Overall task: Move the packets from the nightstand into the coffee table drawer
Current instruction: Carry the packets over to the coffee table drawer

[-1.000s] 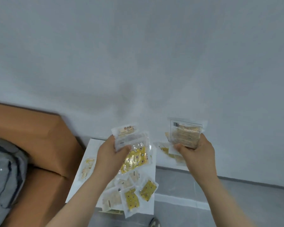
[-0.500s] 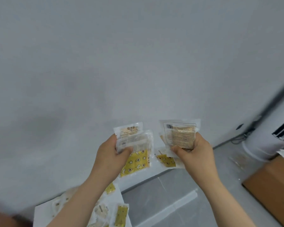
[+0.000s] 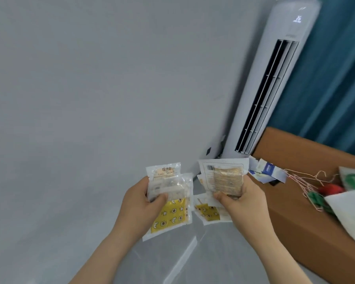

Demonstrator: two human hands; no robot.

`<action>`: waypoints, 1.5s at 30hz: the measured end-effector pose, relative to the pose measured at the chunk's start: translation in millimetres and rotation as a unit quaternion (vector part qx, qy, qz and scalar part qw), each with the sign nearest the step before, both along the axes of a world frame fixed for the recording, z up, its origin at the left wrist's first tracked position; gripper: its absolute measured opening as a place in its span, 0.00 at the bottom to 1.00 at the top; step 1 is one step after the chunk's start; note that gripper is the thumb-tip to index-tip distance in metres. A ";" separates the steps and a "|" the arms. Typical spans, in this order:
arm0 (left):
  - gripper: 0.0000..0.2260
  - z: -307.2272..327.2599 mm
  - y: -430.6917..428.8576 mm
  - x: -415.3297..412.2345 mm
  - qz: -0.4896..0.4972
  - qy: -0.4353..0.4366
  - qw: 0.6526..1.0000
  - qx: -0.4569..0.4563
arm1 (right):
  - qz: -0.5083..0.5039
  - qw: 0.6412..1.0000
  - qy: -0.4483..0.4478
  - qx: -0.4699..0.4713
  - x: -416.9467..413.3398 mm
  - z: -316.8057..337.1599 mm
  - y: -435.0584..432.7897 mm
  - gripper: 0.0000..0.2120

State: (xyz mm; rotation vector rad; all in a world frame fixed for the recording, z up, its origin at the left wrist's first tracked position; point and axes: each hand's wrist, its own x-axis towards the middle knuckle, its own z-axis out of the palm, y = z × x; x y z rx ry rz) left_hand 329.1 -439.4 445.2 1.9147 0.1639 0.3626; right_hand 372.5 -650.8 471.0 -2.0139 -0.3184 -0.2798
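The left hand (image 3: 139, 203) is curled round a stack of packets (image 3: 168, 220), thumb pressed across the front and fingers behind. The front packets are clear and pale, and a yellow one printed with stars and moons hangs out below the thumb. The right hand (image 3: 244, 199) grips a second stack (image 3: 223, 179), thumb clamped over the lower edge of a brownish packet with a barcode in its upper corner. Another yellow packet pokes out underneath. Both stacks are held up in the air just beside each other, in front of the grey wall (image 3: 90, 99) and above the floor (image 3: 193, 263). A tall white air conditioner (image 3: 275, 78) stands in the corner beside a teal curtain (image 3: 336, 68). To the right sits a brown cardboard box (image 3: 295, 201) with wire hangers (image 3: 307, 183) lying on it.
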 end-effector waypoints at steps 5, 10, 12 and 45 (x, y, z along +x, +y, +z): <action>0.13 4.8 -89.8 51.7 -0.057 -0.005 0.998 0.008 | -0.049 0.999 -0.006 -0.011 25.3 9.5 -95.1 0.22; 0.13 8.2 -158.3 104.4 -0.117 0.001 0.993 0.006 | -0.104 0.994 -0.009 -0.021 55.7 12.7 -164.2 0.21; 0.13 7.8 -179.6 129.6 -0.142 0.003 0.990 0.006 | -0.122 0.992 -0.009 -0.027 70.7 12.0 -184.6 0.22; 0.14 -20.0 -657.2 432.8 -0.504 -0.004 0.861 0.072 | -0.502 0.864 0.040 0.014 223.6 -25.0 -595.3 0.19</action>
